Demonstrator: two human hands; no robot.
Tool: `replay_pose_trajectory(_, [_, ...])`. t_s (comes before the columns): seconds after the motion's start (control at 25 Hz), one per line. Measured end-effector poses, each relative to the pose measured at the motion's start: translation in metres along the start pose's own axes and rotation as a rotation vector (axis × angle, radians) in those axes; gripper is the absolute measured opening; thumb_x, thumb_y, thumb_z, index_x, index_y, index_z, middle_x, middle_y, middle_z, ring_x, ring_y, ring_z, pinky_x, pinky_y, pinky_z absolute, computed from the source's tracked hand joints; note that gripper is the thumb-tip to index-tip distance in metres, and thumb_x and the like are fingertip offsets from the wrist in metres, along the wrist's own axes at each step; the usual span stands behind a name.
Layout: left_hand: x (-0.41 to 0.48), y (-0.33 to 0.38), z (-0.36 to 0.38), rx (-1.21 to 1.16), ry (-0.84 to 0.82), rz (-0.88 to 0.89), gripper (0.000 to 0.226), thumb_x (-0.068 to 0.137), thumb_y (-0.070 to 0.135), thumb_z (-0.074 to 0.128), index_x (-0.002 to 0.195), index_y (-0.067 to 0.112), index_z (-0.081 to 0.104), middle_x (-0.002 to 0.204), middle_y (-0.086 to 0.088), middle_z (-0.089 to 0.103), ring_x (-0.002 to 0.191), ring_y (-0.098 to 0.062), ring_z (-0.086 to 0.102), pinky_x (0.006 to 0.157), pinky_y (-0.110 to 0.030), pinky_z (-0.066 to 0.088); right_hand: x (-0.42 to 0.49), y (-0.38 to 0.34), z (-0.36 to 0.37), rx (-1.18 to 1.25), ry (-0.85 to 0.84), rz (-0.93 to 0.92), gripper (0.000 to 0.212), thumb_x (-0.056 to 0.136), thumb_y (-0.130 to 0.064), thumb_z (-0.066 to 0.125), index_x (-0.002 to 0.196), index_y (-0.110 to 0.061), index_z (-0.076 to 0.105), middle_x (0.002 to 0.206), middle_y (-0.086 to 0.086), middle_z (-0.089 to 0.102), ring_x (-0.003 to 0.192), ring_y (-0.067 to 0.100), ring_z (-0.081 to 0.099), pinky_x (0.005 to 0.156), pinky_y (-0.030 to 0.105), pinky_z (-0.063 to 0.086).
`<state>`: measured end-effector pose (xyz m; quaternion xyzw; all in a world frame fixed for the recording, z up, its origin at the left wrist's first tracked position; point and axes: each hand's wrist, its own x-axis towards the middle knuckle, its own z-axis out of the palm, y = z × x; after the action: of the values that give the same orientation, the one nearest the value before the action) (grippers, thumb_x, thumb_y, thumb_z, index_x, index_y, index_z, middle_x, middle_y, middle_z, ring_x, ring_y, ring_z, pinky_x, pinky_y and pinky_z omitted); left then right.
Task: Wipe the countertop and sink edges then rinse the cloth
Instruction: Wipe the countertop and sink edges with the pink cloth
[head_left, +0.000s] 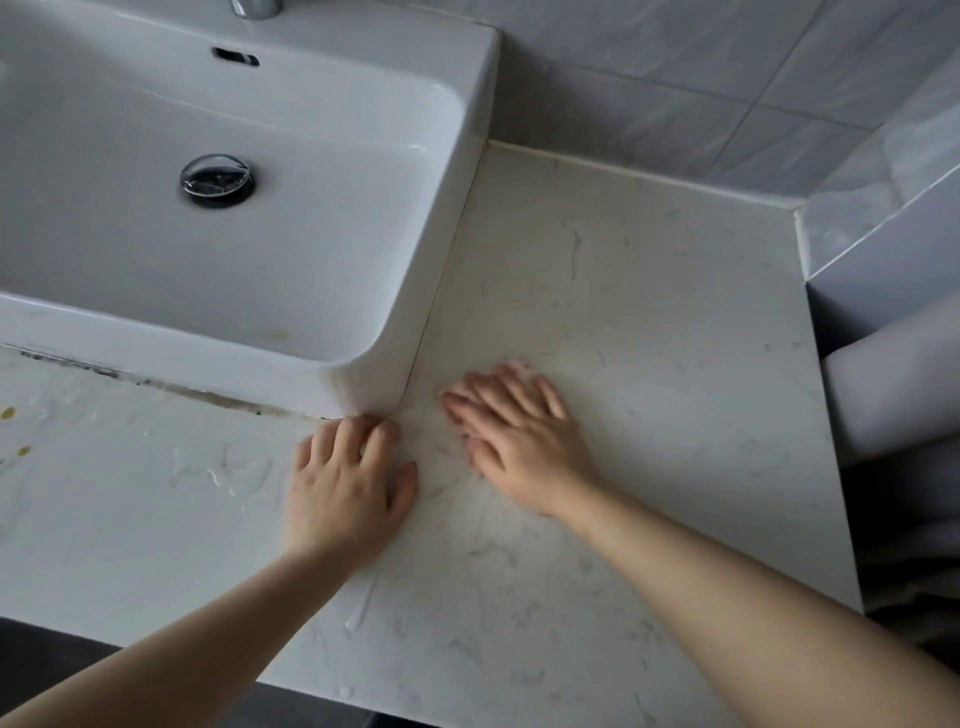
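Your pale, grey-veined stone countertop (649, 322) fills the frame from 9 o'clock round to 4 o'clock. Its long axis runs from 9 toward 3 o'clock, dipping slightly to the right. The white rectangular ceramic sink (291, 260) sits on it at 10 o'clock with its long side along the same axis, and its rounded front corner points toward 5 o'clock. Grey glazed wall tiles (675, 78) close the back from 12 to 2 o'clock.

Both your bare forearms reach in from 6 and 4 o'clock. Your left hand (348, 483) lies palm down near the centre. Its fingers are bent and point to 12 o'clock, with the tips touching the counter right at the sink's corner. It grips nothing. Your right hand (519, 436), just beside it and blurred, presses flat with straight fingers aimed at 10 o'clock.

No cloth shows under either hand, so I cannot tell where it is.

Water smears (228, 467) glisten at 8 o'clock. A chrome round drain stopper (218, 181) sits in the basin. Yellow-brown spots (23, 451) mark the counter at 9 o'clock.
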<state>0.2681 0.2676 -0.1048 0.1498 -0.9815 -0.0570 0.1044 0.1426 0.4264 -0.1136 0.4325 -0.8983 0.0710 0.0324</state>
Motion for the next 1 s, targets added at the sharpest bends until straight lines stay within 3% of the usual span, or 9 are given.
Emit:
replay_pose_trajectory(0.2, [-0.016, -0.039, 0.0, -0.024, -0.13, 0.332, 0.064, 0.09, 0.057, 0.026, 0.13, 0.014, 0.052, 0.129, -0.009, 0.053, 0.121, -0.028, 0.04, 0.103, -0.041, 0.029, 0.016, -0.037, 0.005, 0.05, 0.037, 0.497, 0.049, 0.082, -0.042, 0.037, 0.124, -0.028, 0.059, 0.131, 0.005, 0.059, 0.123, 0.036, 0.051, 0.106, 0.053, 0.03])
replay_pose_trajectory(0.32, [-0.02, -0.049, -0.007, -0.005, -0.193, 0.324, 0.072, 0.088, 0.063, 0.024, 0.134, 0.012, 0.048, 0.136, -0.008, 0.051, 0.129, -0.025, 0.037, 0.109, -0.041, 0.023, 0.009, -0.086, 0.008, 0.09, 0.009, 0.269, 0.049, 0.085, -0.04, 0.039, 0.126, -0.022, 0.058, 0.131, 0.001, 0.058, 0.127, 0.033, 0.049, 0.108, 0.048, 0.027])
replay_pose_trajectory(0.44, [-0.022, -0.045, -0.009, 0.008, -0.254, 0.257, 0.079, 0.087, 0.065, 0.019, 0.136, 0.009, 0.044, 0.14, -0.007, 0.047, 0.132, -0.024, 0.032, 0.11, -0.041, 0.019, -0.008, -0.04, 0.001, 0.024, -0.008, 0.207, 0.059, 0.084, -0.043, 0.03, 0.135, -0.021, 0.051, 0.139, 0.001, 0.052, 0.132, 0.033, 0.042, 0.109, 0.044, 0.03])
replay_pose_trajectory(0.56, [-0.024, -0.046, -0.009, 0.013, -0.267, 0.255, 0.079, 0.088, 0.065, 0.017, 0.136, 0.009, 0.042, 0.141, -0.007, 0.046, 0.133, -0.023, 0.029, 0.111, -0.038, 0.014, -0.023, 0.004, -0.005, 0.011, 0.024, 0.582, 0.068, 0.081, -0.046, 0.018, 0.142, -0.023, 0.041, 0.149, 0.004, 0.04, 0.138, 0.031, 0.032, 0.113, 0.045, 0.017])
replay_pose_trajectory(0.64, [-0.022, -0.046, -0.01, 0.009, -0.27, 0.249, 0.079, 0.087, 0.065, 0.017, 0.136, 0.008, 0.044, 0.14, -0.007, 0.046, 0.133, -0.023, 0.029, 0.112, -0.037, 0.013, -0.009, -0.022, 0.0, 0.024, 0.029, 0.741, 0.066, 0.084, -0.044, 0.018, 0.144, -0.026, 0.035, 0.153, 0.002, 0.032, 0.142, 0.028, 0.023, 0.116, 0.043, 0.007])
replay_pose_trajectory(0.76, [-0.022, -0.044, -0.011, 0.003, -0.277, 0.254, 0.081, 0.087, 0.065, 0.015, 0.134, 0.006, 0.046, 0.139, -0.009, 0.047, 0.132, -0.022, 0.029, 0.111, -0.035, 0.012, 0.011, -0.09, 0.006, 0.062, 0.065, 0.449, 0.055, 0.088, -0.039, 0.029, 0.134, -0.019, 0.051, 0.14, 0.003, 0.05, 0.133, 0.03, 0.041, 0.115, 0.044, 0.022])
replay_pose_trajectory(0.84, [-0.022, -0.045, -0.011, -0.006, -0.265, 0.26, 0.08, 0.087, 0.064, 0.019, 0.134, 0.005, 0.046, 0.139, -0.01, 0.047, 0.132, -0.022, 0.029, 0.112, -0.035, 0.011, 0.001, -0.078, 0.007, 0.038, 0.065, 0.295, 0.049, 0.088, -0.038, 0.035, 0.128, -0.019, 0.057, 0.132, 0.002, 0.058, 0.125, 0.031, 0.05, 0.109, 0.043, 0.033])
replay_pose_trajectory(0.92, [-0.022, -0.044, -0.011, -0.006, -0.249, 0.261, 0.077, 0.085, 0.062, 0.03, 0.134, 0.006, 0.045, 0.14, -0.009, 0.047, 0.132, -0.022, 0.028, 0.112, -0.035, 0.01, -0.027, -0.03, 0.001, -0.012, 0.047, 0.432, 0.054, 0.087, -0.042, 0.031, 0.133, -0.023, 0.053, 0.137, 0.0, 0.054, 0.129, 0.031, 0.046, 0.111, 0.042, 0.027])
replay_pose_trajectory(1.0, [-0.022, -0.044, -0.01, -0.005, -0.231, 0.266, 0.076, 0.081, 0.059, 0.035, 0.134, 0.006, 0.045, 0.14, -0.009, 0.047, 0.132, -0.022, 0.028, 0.111, -0.035, 0.01, -0.057, 0.013, -0.009, -0.022, 0.014, 0.77, 0.055, 0.09, -0.044, 0.028, 0.142, -0.029, 0.04, 0.149, 0.0, 0.039, 0.139, 0.028, 0.031, 0.115, 0.045, 0.016])
